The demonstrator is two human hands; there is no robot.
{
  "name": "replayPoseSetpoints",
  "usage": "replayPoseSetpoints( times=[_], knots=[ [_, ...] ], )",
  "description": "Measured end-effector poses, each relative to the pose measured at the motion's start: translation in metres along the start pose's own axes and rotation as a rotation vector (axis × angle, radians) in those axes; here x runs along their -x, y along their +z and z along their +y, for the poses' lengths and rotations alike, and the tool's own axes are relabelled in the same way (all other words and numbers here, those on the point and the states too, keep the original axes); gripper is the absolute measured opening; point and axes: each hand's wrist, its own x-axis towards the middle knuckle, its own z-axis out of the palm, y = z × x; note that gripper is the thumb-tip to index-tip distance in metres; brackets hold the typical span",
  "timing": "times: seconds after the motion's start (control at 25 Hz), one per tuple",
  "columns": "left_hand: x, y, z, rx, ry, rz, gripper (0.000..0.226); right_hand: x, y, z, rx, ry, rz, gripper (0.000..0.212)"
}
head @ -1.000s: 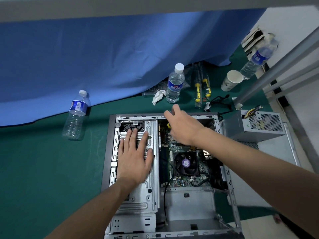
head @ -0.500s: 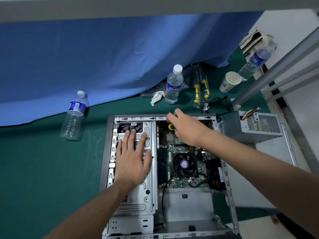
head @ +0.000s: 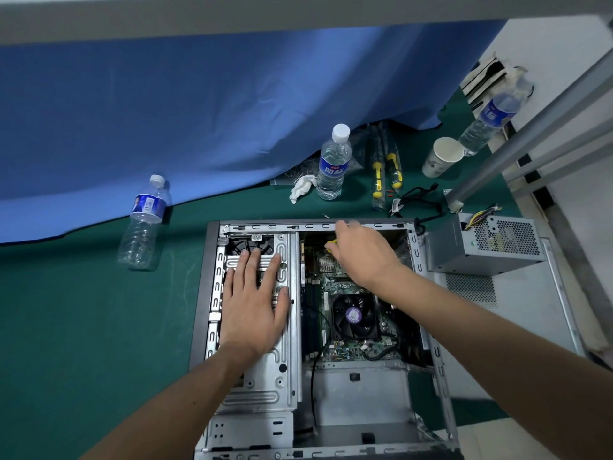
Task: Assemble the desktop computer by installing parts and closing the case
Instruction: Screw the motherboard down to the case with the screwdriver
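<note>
Two hands are kept inside the open computer case [head: 199,293], which is laid on its side on the green mat [head: 66,327]. The left hand [head: 253,310] is pressed flat on the silver drive cage [head: 285,376], with straight fingers that are only slightly spread. The right hand [head: 361,252] is reached over the far end of the motherboard [head: 335,287], and a small yellow part [head: 331,242] can be glimpsed under its curled fingers. It looks pinched, but how it's held can't really be told since the back of the hand is in the way.

The CPU fan [head: 353,315] with a purple sticker is seen mid-board, just nearer than the right wrist. The power supply [head: 484,244] is left outside, just beside the case's right wall and resting on a grey side panel [head: 517,310].

Behind the case, an upright water bottle [head: 332,162] is flanked by a crumpled tissue [head: 302,187] and yellow-handled screwdrivers [head: 386,171] still in their pack. A loose black cable [head: 418,197], a paper cup [head: 442,157] and a second bottle [head: 491,117] are found farther right. An empty-looking bottle [head: 142,224] is parked well left, against the blue cloth [head: 199,111].
</note>
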Motion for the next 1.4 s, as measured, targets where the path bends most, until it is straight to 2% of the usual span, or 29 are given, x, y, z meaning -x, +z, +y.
replayPoseSetpoints(
  times=[0.08, 0.2, 0.32, 0.4, 0.52, 0.6, 0.68, 0.72, 0.76, 0.84, 0.88, 0.92, 1.0, 1.08, 1.2, 1.24, 1.32, 1.4],
  knots=[
    [0.000, 0.001, 0.000, -0.002, -0.001, -0.005, 0.063, 0.002, 0.002, 0.007, 0.028, 0.071, 0.007, 0.037],
    [0.001, 0.001, -0.001, 0.012, 0.006, 0.009, 0.062, 0.012, -0.003, 0.022, -0.081, 0.157, 0.034, 0.043],
    [0.000, 0.002, -0.002, 0.024, 0.013, 0.041, 0.061, 0.045, -0.004, 0.038, -0.383, 0.323, 0.132, 0.031],
    [0.001, 0.002, -0.002, 0.035, 0.015, 0.052, 0.060, 0.078, 0.000, 0.049, -0.741, 0.480, 0.144, 0.030],
    [0.001, 0.000, -0.001, 0.018, 0.013, 0.011, 0.061, 0.127, 0.001, 0.057, -1.361, 0.622, -0.022, 0.024],
    [0.002, -0.008, 0.008, -0.021, -0.019, -0.022, 0.058, 0.151, 0.006, 0.052, -1.514, 0.563, -0.166, 0.021],
    [0.010, -0.020, 0.030, -0.019, -0.037, 0.007, 0.050, 0.165, 0.012, 0.042, -1.523, 0.487, -0.271, 0.027],
    [0.019, -0.026, 0.045, 0.066, -0.023, 0.004, 0.048, 0.170, 0.013, 0.036, -1.515, 0.468, -0.298, 0.030],
    [0.030, -0.032, 0.062, 0.253, -0.012, -0.049, 0.052, 0.173, 0.013, 0.031, -1.522, 0.466, -0.302, 0.033],
    [0.056, -0.045, 0.099, 0.829, -0.098, -0.306, 0.062, 0.181, 0.011, 0.020, -1.559, 0.481, -0.297, 0.030],
    [0.066, -0.048, 0.115, 1.067, -0.181, -0.407, 0.059, 0.185, 0.011, 0.015, -1.541, 0.467, -0.293, 0.023],
    [0.074, -0.048, 0.127, 1.225, -0.268, -0.442, 0.051, 0.189, 0.009, 0.012, -1.486, 0.427, -0.285, 0.016],
    [0.083, -0.047, 0.137, 1.327, -0.377, -0.372, 0.035, 0.198, 0.006, 0.010, -1.360, 0.329, -0.278, 0.013],
    [0.083, -0.049, 0.128, 1.164, -0.389, -0.252, 0.028, 0.207, 0.006, 0.019, -1.232, 0.280, -0.234, 0.019],
    [0.074, -0.061, 0.088, 0.597, -0.367, -0.066, 0.031, 0.216, 0.008, 0.040, -0.949, 0.301, -0.133, 0.029],
    [0.071, -0.064, 0.075, 0.475, -0.387, -0.040, 0.031, 0.218, 0.009, 0.044, -0.863, 0.304, -0.110, 0.032],
    [0.066, -0.063, 0.057, 0.337, -0.419, -0.048, 0.030, 0.220, 0.015, 0.047, -0.734, 0.288, -0.073, 0.036],
    [0.063, -0.058, 0.051, 0.174, -0.377, -0.117, 0.032, 0.218, 0.020, 0.045, -0.653, 0.273, -0.064, 0.039]
  ],
)
